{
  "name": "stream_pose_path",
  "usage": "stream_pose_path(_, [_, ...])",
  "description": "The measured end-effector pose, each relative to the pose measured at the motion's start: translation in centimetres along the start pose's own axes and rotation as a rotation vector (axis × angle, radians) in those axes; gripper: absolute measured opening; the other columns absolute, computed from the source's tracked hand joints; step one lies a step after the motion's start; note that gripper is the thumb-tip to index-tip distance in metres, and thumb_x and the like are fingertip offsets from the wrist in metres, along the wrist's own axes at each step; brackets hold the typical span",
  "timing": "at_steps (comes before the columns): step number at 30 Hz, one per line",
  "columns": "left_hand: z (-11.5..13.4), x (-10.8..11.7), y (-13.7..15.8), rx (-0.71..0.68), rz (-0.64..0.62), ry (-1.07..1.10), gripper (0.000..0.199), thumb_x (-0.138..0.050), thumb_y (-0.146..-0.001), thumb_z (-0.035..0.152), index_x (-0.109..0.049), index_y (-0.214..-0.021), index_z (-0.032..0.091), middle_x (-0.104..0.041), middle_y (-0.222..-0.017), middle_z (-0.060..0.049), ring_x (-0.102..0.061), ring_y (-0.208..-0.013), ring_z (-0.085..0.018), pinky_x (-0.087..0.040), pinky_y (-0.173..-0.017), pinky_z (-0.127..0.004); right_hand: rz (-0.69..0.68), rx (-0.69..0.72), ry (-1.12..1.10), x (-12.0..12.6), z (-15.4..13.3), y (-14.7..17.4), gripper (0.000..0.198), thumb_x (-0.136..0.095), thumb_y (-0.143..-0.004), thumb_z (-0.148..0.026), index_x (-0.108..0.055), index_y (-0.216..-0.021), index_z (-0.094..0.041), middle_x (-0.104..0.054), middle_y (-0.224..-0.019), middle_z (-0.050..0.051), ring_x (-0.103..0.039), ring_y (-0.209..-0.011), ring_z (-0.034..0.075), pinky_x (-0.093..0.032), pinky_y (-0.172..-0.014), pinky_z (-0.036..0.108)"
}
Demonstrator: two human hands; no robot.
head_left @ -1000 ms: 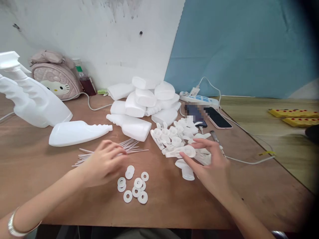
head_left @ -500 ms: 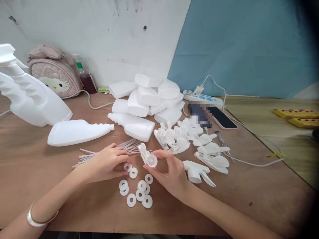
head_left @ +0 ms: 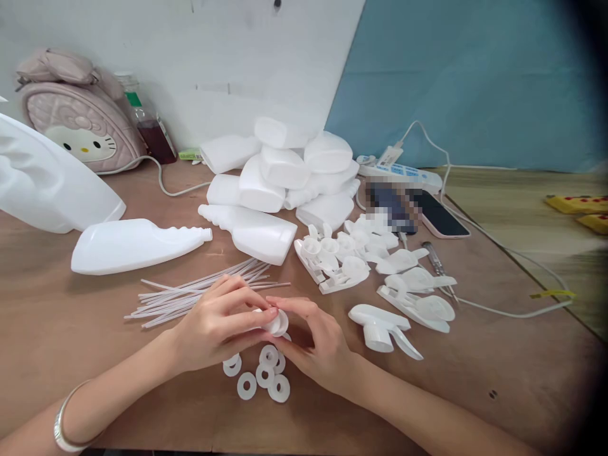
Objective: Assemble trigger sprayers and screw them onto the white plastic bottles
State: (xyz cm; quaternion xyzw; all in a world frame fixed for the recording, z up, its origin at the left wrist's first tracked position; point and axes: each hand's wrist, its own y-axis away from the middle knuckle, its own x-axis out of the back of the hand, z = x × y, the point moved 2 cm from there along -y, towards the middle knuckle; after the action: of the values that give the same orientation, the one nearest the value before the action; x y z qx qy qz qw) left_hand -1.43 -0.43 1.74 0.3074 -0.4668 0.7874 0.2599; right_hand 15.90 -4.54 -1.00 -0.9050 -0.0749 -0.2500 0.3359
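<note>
Both hands meet over the table around a white trigger sprayer head [head_left: 278,324], its round collar showing between the fingertips. My left hand [head_left: 221,320] is closed on it from the left and covers most of its body. With thumb and fingertips, my right hand [head_left: 318,335] pinches the collar side from the right. Whether a washer sits in the collar cannot be made out. Just below the hands lie several loose white ring washers [head_left: 265,375], partly overlapping. A bundle of thin white dip tubes [head_left: 185,294] lies behind my left hand.
White bottles [head_left: 280,171] are piled at the back, and one lone bottle [head_left: 137,247] lies at left. To the right are several sprayer parts [head_left: 342,253], a complete-looking trigger sprayer [head_left: 380,326], a screwdriver [head_left: 434,259], phones [head_left: 441,215] and a power strip [head_left: 403,176] with cables.
My left hand has moved right from the washers to the sprayer head, and its fingers now close on it. My right hand still holds the head. The view has shifted slightly.
</note>
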Motion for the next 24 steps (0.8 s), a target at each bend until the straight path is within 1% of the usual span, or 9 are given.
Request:
stream_pose_path(4, [-0.2,-0.3,0.8,-0.002,0.064,0.003,0.026,-0.060,-0.079,0.015,-0.060,-0.104,0.021,-0.065,-0.094,-0.006,-0.047,-0.074,-0.015,-0.038,-0.065,-0.031,-0.024,-0.058,-0.027,-0.3,0.4,0.2,0.044,-0.064,-0.077,-0.017,-0.043,-0.116,-0.020,-0.063,-0.103,0.007,-0.062,-0.096,0.016,-0.054,-0.082,0.030])
stream_pose_path(7, [-0.1,-0.5,1.0,0.002,0.123,-0.025,0.023,-0.062,-0.077,0.015,-0.061,-0.100,0.021,-0.066,-0.096,-0.005,-0.048,-0.075,-0.015,-0.038,-0.065,-0.031,-0.063,-0.065,-0.046,-0.4,0.6,0.1,0.045,-0.063,-0.079,-0.018,-0.041,-0.118,-0.019,-0.061,-0.111,0.008,-0.057,-0.108,0.018,-0.050,-0.091,0.035])
stream_pose_path(9, [0.0,-0.6,0.9,0.005,0.151,-0.045,0.020,-0.063,-0.077,0.017,-0.062,-0.096,0.021,-0.067,-0.094,-0.005,-0.049,-0.075,-0.015,-0.037,-0.064,-0.031,-0.102,-0.093,-0.082,-0.4,0.8,0.1,0.046,-0.062,-0.080,-0.019,-0.038,-0.120,-0.019,-0.060,-0.115,0.010,-0.055,-0.111,0.018,-0.049,-0.093,0.035])
stream_pose_path(11, [0.0,-0.6,0.9,0.011,0.148,-0.060,0.017,-0.062,-0.078,0.019,-0.062,-0.095,0.022,-0.067,-0.093,-0.004,-0.049,-0.075,-0.015,-0.038,-0.064,-0.030,-0.126,-0.132,-0.129,-0.4,0.9,0.0,0.040,-0.060,-0.082,-0.021,-0.038,-0.116,-0.019,-0.060,-0.117,0.011,-0.057,-0.109,0.017,-0.052,-0.089,0.032])
stream_pose_path(13, [-0.1,-0.7,1.0,0.010,0.119,-0.073,0.018,-0.062,-0.078,0.020,-0.062,-0.096,0.023,-0.066,-0.094,-0.004,-0.049,-0.075,-0.015,-0.038,-0.064,-0.030,-0.122,-0.158,-0.157,-0.3,0.8,0.0,0.031,-0.058,-0.083,-0.024,-0.041,-0.108,-0.020,-0.061,-0.115,0.011,-0.059,-0.106,0.017,-0.053,-0.085,0.030])
stream_pose_path(16, [-0.3,-0.6,1.2,-0.001,0.113,-0.093,0.019,-0.062,-0.078,0.021,-0.062,-0.097,0.024,-0.066,-0.094,-0.004,-0.049,-0.076,-0.016,-0.039,-0.064,-0.030,-0.101,-0.155,-0.151,-0.1,0.7,-0.1,0.023,-0.057,-0.084,-0.027,-0.044,-0.102,-0.020,-0.064,-0.109,0.009,-0.063,-0.099,0.017,-0.054,-0.080,0.028])
stream_pose_path(20, [-0.6,-0.6,1.3,-0.015,0.110,-0.100,0.019,-0.061,-0.079,0.023,-0.062,-0.098,0.024,-0.065,-0.095,-0.004,-0.050,-0.078,-0.016,-0.040,-0.066,-0.031,-0.088,-0.117,-0.114,0.1,0.6,-0.4,0.024,-0.057,-0.084,-0.026,-0.048,-0.106,-0.020,-0.067,-0.099,0.006,-0.066,-0.088,0.015,-0.055,-0.073,0.025])
stream_pose_path(24, [-0.7,-0.6,1.1,-0.025,0.087,-0.109,0.022,-0.062,-0.078,0.022,-0.061,-0.099,0.022,-0.064,-0.096,-0.005,-0.051,-0.081,-0.017,-0.042,-0.068,-0.031,-0.091,-0.127,-0.093,0.3,0.7,-0.5,0.029,-0.056,-0.084,-0.022,-0.049,-0.112,-0.020,-0.067,-0.099,0.004,-0.065,-0.088,0.013,-0.054,-0.073,0.023])
